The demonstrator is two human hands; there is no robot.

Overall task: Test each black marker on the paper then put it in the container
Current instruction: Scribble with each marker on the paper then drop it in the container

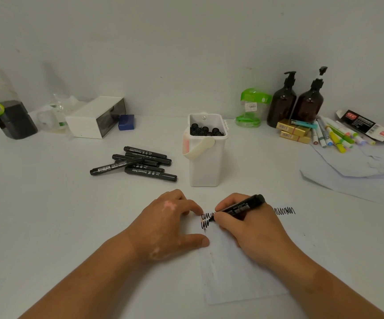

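To the left of the middle, a pile of black markers (135, 163) lies on the surface (48, 203), about seven of them, crossing one another; judging by their place outside the container, these are not yet tested. Nearer to the person, the left hand (168, 224) rests flat with relaxed, spread fingers, holding nothing, and its fingertips and thumb press the left edge of the paper (239, 261) to keep it in place.

The white container (206, 157) stands upright just behind the hands, with its handle hanging on the front. Several black marker ends show inside it, so a good part of the work seems done.

The right hand (251, 224) grips one marker (241, 207) like a pen, the tip touching the paper at a fresh black scribble (207, 219). Another scribble (285, 211) is at the top right of the sheet. This marker is in its test; it must go into the container afterwards, and the pile after it.

For moving, the way from the paper up to the container is short and free, and the pile is near on the left. The sheet has much blank room below. On the far right, loose sheets (359, 171) and coloured pens (333, 134) crowd the surface, well apart from the hands.
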